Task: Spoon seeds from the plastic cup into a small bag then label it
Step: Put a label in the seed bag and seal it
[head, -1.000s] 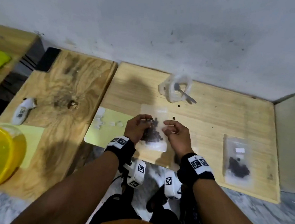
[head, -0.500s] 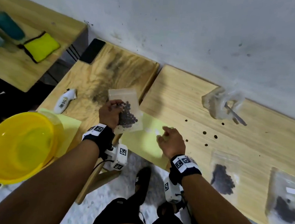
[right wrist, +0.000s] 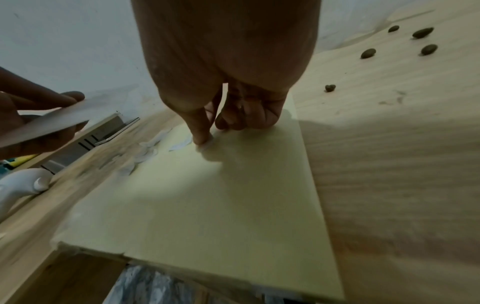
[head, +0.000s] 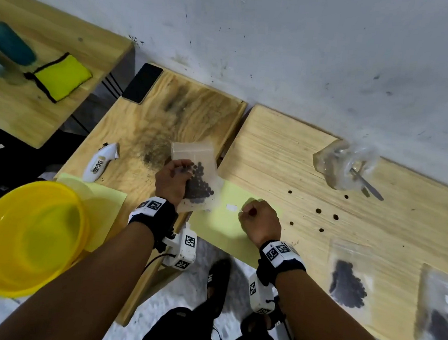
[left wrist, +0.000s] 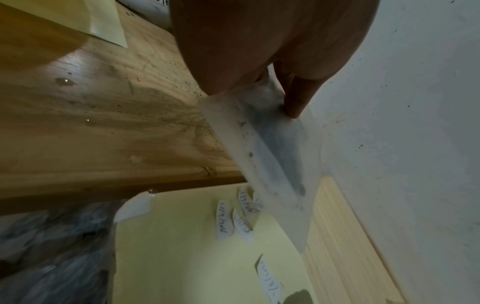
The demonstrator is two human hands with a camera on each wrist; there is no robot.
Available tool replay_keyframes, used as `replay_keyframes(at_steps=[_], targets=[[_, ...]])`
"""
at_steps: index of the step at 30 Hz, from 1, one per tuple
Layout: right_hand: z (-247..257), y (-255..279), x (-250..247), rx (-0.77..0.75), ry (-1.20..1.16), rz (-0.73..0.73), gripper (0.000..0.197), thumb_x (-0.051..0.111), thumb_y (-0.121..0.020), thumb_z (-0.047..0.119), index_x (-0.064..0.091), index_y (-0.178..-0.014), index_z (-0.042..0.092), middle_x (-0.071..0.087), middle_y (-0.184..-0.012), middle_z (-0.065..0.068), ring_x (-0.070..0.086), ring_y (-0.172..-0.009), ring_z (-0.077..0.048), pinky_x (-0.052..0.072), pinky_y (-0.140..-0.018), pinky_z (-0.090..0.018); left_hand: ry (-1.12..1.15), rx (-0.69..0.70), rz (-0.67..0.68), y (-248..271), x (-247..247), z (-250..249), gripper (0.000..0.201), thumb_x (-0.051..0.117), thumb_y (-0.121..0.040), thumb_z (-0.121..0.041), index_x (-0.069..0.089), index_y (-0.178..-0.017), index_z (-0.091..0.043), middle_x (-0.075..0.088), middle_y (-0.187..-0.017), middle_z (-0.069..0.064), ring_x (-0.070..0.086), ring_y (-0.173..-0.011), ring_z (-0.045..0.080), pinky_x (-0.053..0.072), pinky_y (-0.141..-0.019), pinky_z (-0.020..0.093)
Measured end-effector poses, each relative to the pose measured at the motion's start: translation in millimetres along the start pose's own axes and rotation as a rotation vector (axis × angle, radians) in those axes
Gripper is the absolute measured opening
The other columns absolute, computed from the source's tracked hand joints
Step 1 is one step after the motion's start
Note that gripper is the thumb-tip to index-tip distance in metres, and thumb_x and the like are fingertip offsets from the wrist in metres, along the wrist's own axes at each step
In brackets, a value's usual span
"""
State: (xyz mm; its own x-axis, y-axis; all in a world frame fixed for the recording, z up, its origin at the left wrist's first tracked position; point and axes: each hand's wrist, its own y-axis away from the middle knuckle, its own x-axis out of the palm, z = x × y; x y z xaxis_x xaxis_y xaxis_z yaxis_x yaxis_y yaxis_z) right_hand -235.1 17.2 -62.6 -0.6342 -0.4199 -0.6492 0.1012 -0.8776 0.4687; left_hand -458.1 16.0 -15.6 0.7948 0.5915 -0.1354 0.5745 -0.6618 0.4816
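Note:
My left hand [head: 182, 172] grips a small clear bag [head: 192, 151] holding dark seeds [head: 198, 186], tilted above the gap between the two wooden tables. In the left wrist view the bag [left wrist: 275, 156] slants out from under one finger [left wrist: 296, 96]. My right hand [head: 245, 211] rests on a pale yellow sheet [head: 213, 228], fingers curled. Its thumb and forefinger pinch at a white label [right wrist: 205, 144] stuck there. More handwritten labels [left wrist: 224, 220] lie on the sheet. The plastic cup [head: 336, 162] lies tipped near the wall with the spoon [head: 366, 185] in it.
Loose seeds [head: 318, 211] dot the right table. Two filled bags [head: 348, 281] lie at its right end, the outer bag [head: 440, 307] labelled. A yellow bowl [head: 24, 237], a white handheld device [head: 100, 162], a phone [head: 142, 83] and a yellow pouch [head: 61, 76] sit to the left.
My left hand has carried the seed bag up and leftward off the table. My right hand let go of the bag and settled on the yellow sheet at a label.

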Motion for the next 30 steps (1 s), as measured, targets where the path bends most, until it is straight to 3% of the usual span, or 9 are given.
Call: replay_keyframes(at_steps=[3, 7, 13, 16, 18, 21, 24, 26, 30], targets=[[-1, -3, -3, -0.006, -0.076, 0.017, 0.014, 0.066, -0.086, 0.027, 0.060, -0.074, 0.030, 0.062, -0.097, 0.009, 0.057, -0.085, -0.014, 0.043, -0.072, -0.025, -0.019, 0.018, 0.010, 3, 3, -1, 0.029, 0.063, -0.085, 0.001, 0.070, -0.084, -0.027, 0.069, -0.113, 0.011, 0.065, -0.105, 0.029, 0.055, -0.089, 0.053], [-6, -2, -20, 0.006, -0.486, -0.031, 0.012, 0.077, -0.084, 0.012, 0.067, -0.078, 0.009, 0.063, -0.079, 0.000, 0.058, -0.077, -0.015, 0.046, -0.073, -0.024, -0.055, 0.055, 0.046, 13, 14, -5, 0.025, 0.062, -0.086, 0.000, 0.070, -0.086, -0.023, 0.068, -0.108, 0.008, 0.064, -0.105, 0.031, 0.055, -0.089, 0.050], [-2, 23, -88, -0.029, -0.833, -0.092, 0.018, 0.074, -0.086, 0.002, 0.073, -0.103, 0.004, 0.052, -0.060, 0.007, 0.044, -0.047, 0.001, 0.037, -0.050, -0.013, -0.142, 0.156, 0.201, 39, 62, -3, 0.024, 0.063, -0.083, 0.002, 0.072, -0.090, -0.019, 0.071, -0.103, 0.007, 0.065, -0.103, 0.031, 0.056, -0.084, 0.052], [-5, 34, -121, -0.066, -0.835, -0.125, 0.018, 0.072, -0.088, 0.004, 0.073, -0.106, 0.003, 0.059, -0.068, 0.001, 0.048, -0.045, 0.003, 0.037, -0.047, -0.010, -0.204, 0.222, 0.326, 62, 97, -4, 0.024, 0.062, -0.085, 0.001, 0.071, -0.090, -0.021, 0.070, -0.101, 0.005, 0.065, -0.087, 0.027, 0.057, -0.065, 0.039], [-13, 39, -139, -0.082, -0.800, -0.150, 0.015, 0.073, -0.088, 0.006, 0.075, -0.103, 0.004, 0.063, -0.074, 0.001, 0.050, -0.047, 0.003, 0.037, -0.047, -0.009, -0.219, 0.263, 0.389, 80, 121, -7, 0.021, 0.061, -0.085, 0.003, 0.070, -0.090, -0.016, 0.070, -0.095, 0.005, 0.058, -0.072, 0.021, 0.046, -0.053, 0.025], [-25, 45, -164, -0.102, -0.737, -0.214, 0.013, 0.071, -0.088, 0.002, 0.076, -0.100, 0.005, 0.063, -0.074, 0.006, 0.052, -0.050, 0.005, 0.038, -0.049, -0.008, -0.215, 0.306, 0.468, 107, 151, -15, 0.015, 0.062, -0.085, 0.005, 0.070, -0.089, -0.008, 0.068, -0.086, -0.001, 0.056, -0.068, 0.011, 0.044, -0.061, 0.022], [-39, 49, -184, -0.135, -0.647, -0.274, 0.014, 0.068, -0.090, 0.003, 0.076, -0.093, 0.014, 0.066, -0.078, 0.012, 0.056, -0.064, 0.003, 0.042, -0.059, -0.013, -0.220, 0.359, 0.542, 128, 176, -21, 0.021, 0.063, -0.084, 0.003, 0.069, -0.081, -0.017, 0.069, -0.086, -0.004, 0.059, -0.083, 0.009, 0.046, -0.076, 0.023], [-48, 54, -196, -0.177, -0.583, -0.295, 0.017, 0.065, -0.091, 0.003, 0.075, -0.090, 0.017, 0.069, -0.083, 0.010, 0.060, -0.075, -0.002, 0.047, -0.068, -0.017, -0.234, 0.413, 0.581, 141, 190, -23, 0.030, 0.064, -0.083, 0.003, 0.067, -0.078, -0.026, 0.069, -0.086, -0.006, 0.057, -0.084, 0.009, 0.045, -0.077, 0.023], [-60, 64, -216, -0.226, -0.448, -0.338, 0.019, 0.063, -0.092, 0.002, 0.078, -0.097, 0.014, 0.074, -0.097, 0.004, 0.061, -0.087, 0.006, 0.049, -0.081, -0.015, -0.283, 0.486, 0.639, 164, 211, -24, 0.032, 0.064, -0.081, 0.002, 0.064, -0.093, -0.028, 0.066, -0.101, -0.006, 0.055, -0.089, 0.008, 0.042, -0.076, 0.013]])
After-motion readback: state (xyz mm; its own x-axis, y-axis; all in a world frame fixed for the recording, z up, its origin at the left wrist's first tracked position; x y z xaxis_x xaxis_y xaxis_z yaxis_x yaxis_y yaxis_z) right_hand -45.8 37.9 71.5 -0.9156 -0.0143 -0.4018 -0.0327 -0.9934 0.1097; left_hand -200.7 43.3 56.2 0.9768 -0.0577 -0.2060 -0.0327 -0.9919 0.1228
